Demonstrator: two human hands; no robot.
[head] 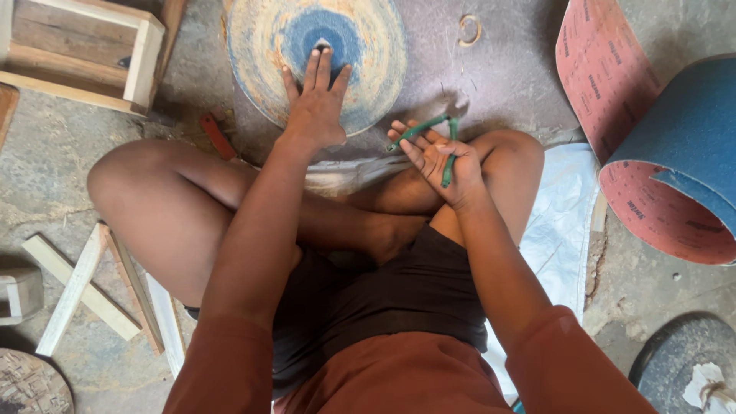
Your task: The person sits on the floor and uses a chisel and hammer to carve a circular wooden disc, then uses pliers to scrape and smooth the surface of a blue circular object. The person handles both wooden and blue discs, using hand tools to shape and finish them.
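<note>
pressing disc [368,46], gripping green scissors [448,157]

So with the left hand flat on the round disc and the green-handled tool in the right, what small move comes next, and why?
Probably bring the green-handled tool across to the disc. The left hand already presses flat near its blue centre, steadying it, while the right hand holds the tool beside the disc's edge, not yet touching it.

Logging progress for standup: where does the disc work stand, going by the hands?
Done: the round blue-and-tan disc lies flat on the floor beside the sandpaper roll. In hand: the left hand presses on the disc near its centre hole; the right hand holds green-handled scissors, clear of the disc. Left: no cut or cut piece shows on the disc or the roll.
</note>
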